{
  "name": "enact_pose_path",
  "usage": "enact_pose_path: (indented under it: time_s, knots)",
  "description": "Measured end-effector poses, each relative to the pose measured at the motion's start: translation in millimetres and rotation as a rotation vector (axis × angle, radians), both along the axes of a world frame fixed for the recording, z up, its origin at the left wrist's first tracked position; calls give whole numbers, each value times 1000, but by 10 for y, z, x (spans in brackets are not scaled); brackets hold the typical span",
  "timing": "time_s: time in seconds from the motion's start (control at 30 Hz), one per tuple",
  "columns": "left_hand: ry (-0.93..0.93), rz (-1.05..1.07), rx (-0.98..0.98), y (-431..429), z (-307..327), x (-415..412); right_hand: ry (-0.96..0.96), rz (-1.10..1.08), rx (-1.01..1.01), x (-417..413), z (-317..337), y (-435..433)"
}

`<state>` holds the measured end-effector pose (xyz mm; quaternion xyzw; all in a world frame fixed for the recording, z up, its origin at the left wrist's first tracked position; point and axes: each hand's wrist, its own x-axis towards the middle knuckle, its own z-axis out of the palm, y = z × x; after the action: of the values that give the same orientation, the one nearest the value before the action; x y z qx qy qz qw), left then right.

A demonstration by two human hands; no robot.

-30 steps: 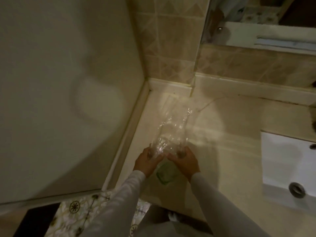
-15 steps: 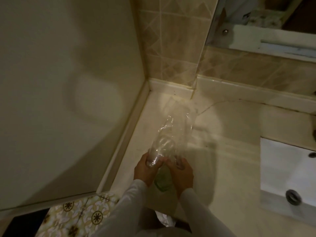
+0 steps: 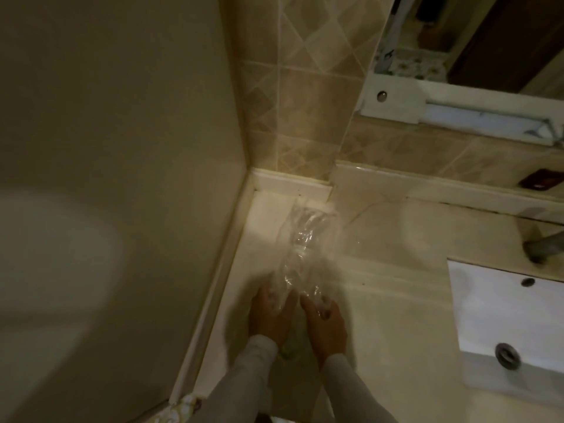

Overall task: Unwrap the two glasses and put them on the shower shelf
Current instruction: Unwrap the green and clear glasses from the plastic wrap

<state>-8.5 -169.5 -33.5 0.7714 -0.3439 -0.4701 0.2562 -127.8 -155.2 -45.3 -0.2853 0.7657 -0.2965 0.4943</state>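
Both my hands grip the near end of a clear plastic wrap (image 3: 300, 248) that stretches away from me over the cream counter (image 3: 393, 300). My left hand (image 3: 268, 315) pinches its left edge and my right hand (image 3: 325, 323) pinches its right edge. Below and between my hands a greenish glass (image 3: 288, 351) shows only in part, blurred and mostly hidden by my wrists. I cannot tell whether a glass sits inside the wrap. No shower shelf is identifiable.
A white sink basin (image 3: 503, 315) with a drain lies to the right, a tap (image 3: 540, 251) behind it. A beige panel (image 3: 106, 178) walls off the left. Tiled wall (image 3: 305, 102) and a mirror (image 3: 473, 41) stand behind the counter. A dark small object (image 3: 538, 182) rests on the ledge.
The wrap has been pulled out longer and narrower away from me. My hands came closer together and the green glass slid further under my wrists. The view tilted up.
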Motion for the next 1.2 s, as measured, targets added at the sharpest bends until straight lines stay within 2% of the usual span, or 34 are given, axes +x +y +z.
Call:
enact_pose_path:
  time_s: [0.13,0.2,0.4,0.63,0.73,0.9,1.07,1.2]
  knots:
    - [-5,-14,-75,-482,50,14,-4,-42,-2,-156,-28,-324]
    - [-81,-113,-76,-790,60,27,-13,-67,-17,-253,0,-575]
    - [-81,-319,-51,-1454,91,-48,-62,18,-36,-450,4,-1166]
    - [25,-345,-45,-1740,-51,-183,-151,-1,-151,-462,-119,-1614]
    - [99,-354,-107,-1784,-83,-217,-164,24,-194,-398,-171,-1737]
    - [357,-185,-186,-1692,-83,-247,-220,-8,-271,-285,-152,-1735]
    - [506,-48,-281,-1424,-7,-169,-258,-54,-287,-135,158,-1426]
    - [636,106,-323,-1195,144,-211,-198,-66,-332,8,417,-1136]
